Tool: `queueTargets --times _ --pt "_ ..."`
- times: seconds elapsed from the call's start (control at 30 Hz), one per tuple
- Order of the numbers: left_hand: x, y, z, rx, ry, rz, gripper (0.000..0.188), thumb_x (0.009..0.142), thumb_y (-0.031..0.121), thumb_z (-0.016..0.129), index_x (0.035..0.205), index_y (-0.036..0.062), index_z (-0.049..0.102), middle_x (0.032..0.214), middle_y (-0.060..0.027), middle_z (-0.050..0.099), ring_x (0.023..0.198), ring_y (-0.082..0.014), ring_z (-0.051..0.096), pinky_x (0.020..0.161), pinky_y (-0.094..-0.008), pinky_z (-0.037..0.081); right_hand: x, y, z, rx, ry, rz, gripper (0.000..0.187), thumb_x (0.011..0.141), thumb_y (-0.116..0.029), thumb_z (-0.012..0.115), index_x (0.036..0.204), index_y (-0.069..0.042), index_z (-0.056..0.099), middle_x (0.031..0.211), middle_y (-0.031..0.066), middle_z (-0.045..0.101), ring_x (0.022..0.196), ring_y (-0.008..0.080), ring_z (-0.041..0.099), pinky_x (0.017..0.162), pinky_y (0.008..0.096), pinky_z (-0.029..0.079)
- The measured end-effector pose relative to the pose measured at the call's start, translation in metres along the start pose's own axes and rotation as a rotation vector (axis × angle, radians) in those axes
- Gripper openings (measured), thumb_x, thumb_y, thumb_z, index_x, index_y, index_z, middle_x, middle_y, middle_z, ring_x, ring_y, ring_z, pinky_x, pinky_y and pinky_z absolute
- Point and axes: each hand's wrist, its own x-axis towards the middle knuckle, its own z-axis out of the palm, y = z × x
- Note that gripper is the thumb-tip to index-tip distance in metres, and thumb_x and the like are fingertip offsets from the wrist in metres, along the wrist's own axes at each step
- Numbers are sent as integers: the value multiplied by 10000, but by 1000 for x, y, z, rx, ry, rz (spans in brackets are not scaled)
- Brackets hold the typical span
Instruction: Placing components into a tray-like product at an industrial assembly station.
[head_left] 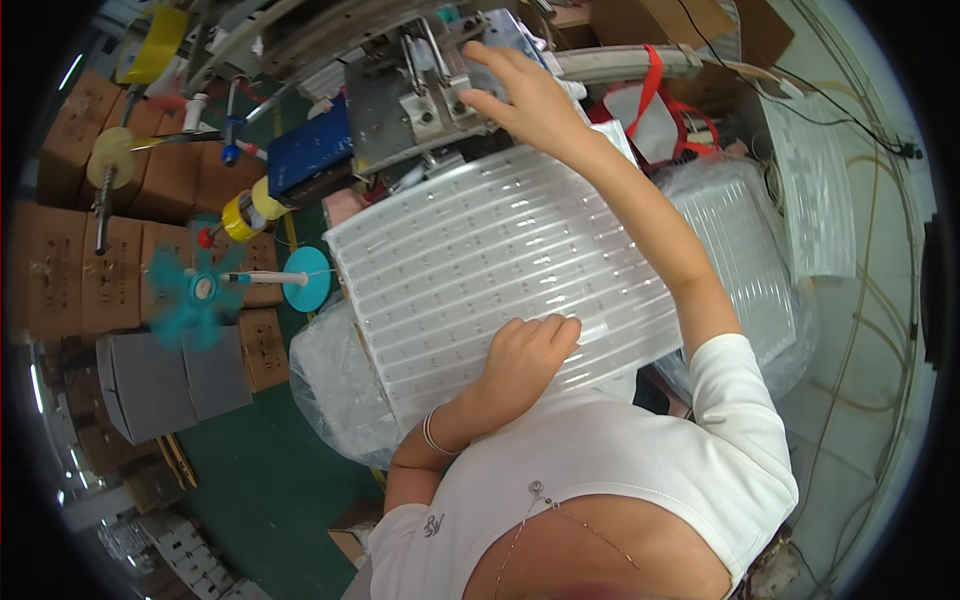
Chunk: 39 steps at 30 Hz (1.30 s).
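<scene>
A clear ribbed plastic tray (470, 260) slants across the space before me, its long grooves holding rows of small pieces too fine to make out. Over its near part rests my left hand (530, 362), fingers curled in; whatever they hold, if anything, is hidden. My right hand (530, 100) reaches across the tray to the machine. Its thumb and forefinger are spread apart beside a metal fixture (430, 112) with small blocks and rods, and nothing shows between them. The fixture sits on a grey metal plate (375, 120).
A blue block (310, 148) juts out left of the machine plate. Further left, a turquoise fan (200, 287) blurs in front of stacked cardboard boxes (60, 270). More ribbed trays (745, 260) in clear plastic lie at the right. A red strap (648, 90) hangs behind my right arm.
</scene>
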Motion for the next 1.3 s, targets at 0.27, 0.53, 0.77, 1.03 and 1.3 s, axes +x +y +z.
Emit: queueTargets --times 0.27,0.53,0.77,1.03,1.3 --pt "-22 -15 37 89 -96 38 217 746 44 581 961 57 550 832 -75 518 625 -232 522 578 -352 387 -133 -34 -123 131 -997 -119 203 803 -156 623 1002 -119 641 826 66 579 746 242 609 624 351 503" --pt "4 -7 56 -139 -68 8 313 714 59 605 1011 24 513 869 -112 513 780 -299 512 675 -386 400 -186 -41 -143 -14 -1214 -45 223 725 -73 628 945 -100 613 947 87 546 840 250 601 651 347 509" --pt "7 -5 71 119 -125 122 344 707 86 665 1036 49 571 899 -56 521 868 -208 507 815 -361 360 -114 -22 -148 196 -663 264 210 731 -47 578 941 -53 570 977 76 556 826 227 589 662 315 493" --pt "11 -37 7 -75 66 -86 487 759 141 676 1222 78 537 1004 -105 575 980 -260 533 841 -376 383 -72 -21 -123 362 -409 466 180 851 -102 579 1018 -38 590 1091 57 598 932 111 574 669 227 465" --pt "81 -116 -69 343 766 -319 382 810 227 644 1169 111 583 1095 -109 580 1025 -273 499 891 -403 324 -46 -29 -87 384 -198 256 269 810 -35 617 1079 -44 616 1119 72 596 947 157 597 721 245 517"
